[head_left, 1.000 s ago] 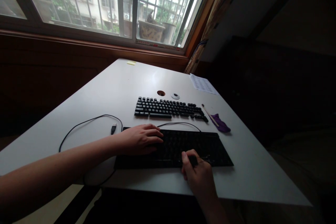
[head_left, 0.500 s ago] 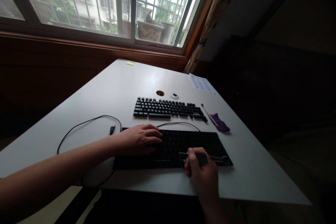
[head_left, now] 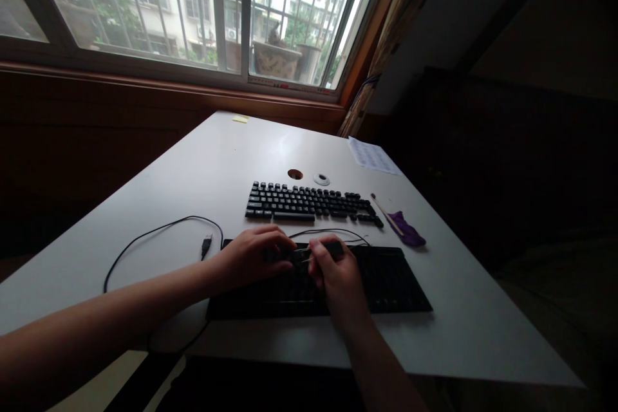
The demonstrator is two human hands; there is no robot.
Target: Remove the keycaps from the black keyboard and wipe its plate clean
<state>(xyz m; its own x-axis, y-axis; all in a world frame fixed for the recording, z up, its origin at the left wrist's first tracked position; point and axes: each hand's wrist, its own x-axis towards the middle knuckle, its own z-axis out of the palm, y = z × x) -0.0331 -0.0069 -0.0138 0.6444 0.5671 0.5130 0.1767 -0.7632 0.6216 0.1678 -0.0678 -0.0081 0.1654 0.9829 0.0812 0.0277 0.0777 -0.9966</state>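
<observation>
A black keyboard base lies on the white table, its surface too dark to tell what sits on each spot. My left hand rests over its left part, thumb and fingers apart, with nothing visible between them. Close to those fingertips, my right hand is closed round the black handle of a wire keycap puller. The puller's thin wire prongs point left, towards my left hand. Behind the base, black keycaps lie in rows in a keyboard layout, the long space bar in front.
A cable runs from the base to a USB plug on the left. A thin brush lies on a purple cloth at the right. Printed paper, a cable hole and its white ring are farther back.
My right hand has moved left and away from me with the keycap puller, from the base's right part to beside my left hand. My left fingers have curled and parted from the thumb.
</observation>
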